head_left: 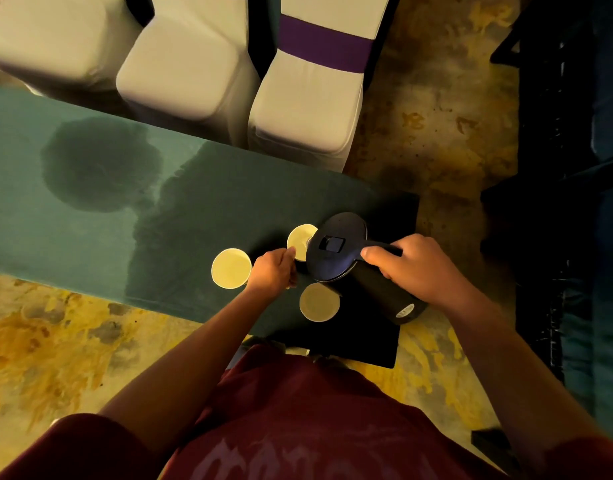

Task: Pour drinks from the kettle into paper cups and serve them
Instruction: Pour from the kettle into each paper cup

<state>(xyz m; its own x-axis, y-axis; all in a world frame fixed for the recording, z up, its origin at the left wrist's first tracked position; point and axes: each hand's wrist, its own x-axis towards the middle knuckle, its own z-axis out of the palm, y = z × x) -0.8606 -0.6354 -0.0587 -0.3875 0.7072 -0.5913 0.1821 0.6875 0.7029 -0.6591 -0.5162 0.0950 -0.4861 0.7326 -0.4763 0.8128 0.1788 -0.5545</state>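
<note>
Right hand [416,268] clenched round handle of black kettle [339,252], thumb on top; kettle tilted, spout over far paper cup [300,239]. Left hand [274,271] beside that cup, fingers [291,252] curled against its rim and side, apparently grasping it; grip partly hidden. Two more paper cups upright on green worktop [90,220]: left cup [231,268] just beside left hand, near cup [319,302] under kettle body, close to worktop edge. Contents of cups not discernible. Dark wet-looking stain [101,164] on worktop, well apart from cups. White-covered chairs [191,71] behind worktop, one with purple band [324,43]. Red shirt [298,410] at bottom.
</note>
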